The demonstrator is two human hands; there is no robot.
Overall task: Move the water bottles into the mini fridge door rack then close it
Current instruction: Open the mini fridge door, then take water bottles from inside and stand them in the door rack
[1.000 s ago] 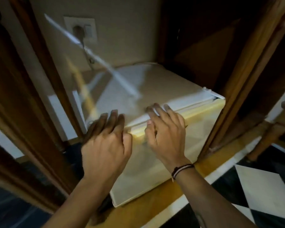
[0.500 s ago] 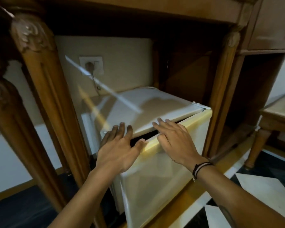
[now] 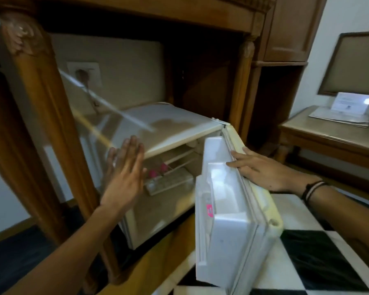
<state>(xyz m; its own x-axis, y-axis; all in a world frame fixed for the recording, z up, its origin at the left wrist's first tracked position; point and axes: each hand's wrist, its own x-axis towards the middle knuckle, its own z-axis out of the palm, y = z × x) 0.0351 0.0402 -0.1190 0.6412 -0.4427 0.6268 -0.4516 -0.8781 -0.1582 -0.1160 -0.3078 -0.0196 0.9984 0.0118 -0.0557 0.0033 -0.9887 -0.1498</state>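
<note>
The white mini fridge (image 3: 170,122) stands inside a wooden cabinet with its door (image 3: 262,201) swung wide open to the right. The door rack (image 3: 228,226) on the inner side is white, with nothing visible in it except a pink sticker on its rim. Inside the fridge, two bottles with pink caps (image 3: 157,170) lie on a wire shelf. My left hand (image 3: 124,171) hovers flat and open in front of the fridge opening, blurred by motion. My right hand (image 3: 262,167) rests with spread fingers on the door's top edge.
Carved wooden cabinet posts (image 3: 36,107) flank the fridge. A wall socket (image 3: 83,73) with a plugged cord sits behind it. A wooden side table (image 3: 332,133) with papers stands at right. The floor (image 3: 320,258) has black and white tiles.
The fridge door went from nearly shut to wide open. My right hand rode the door's top edge outward; my left hand came off the door and lifted in front of the opening.
</note>
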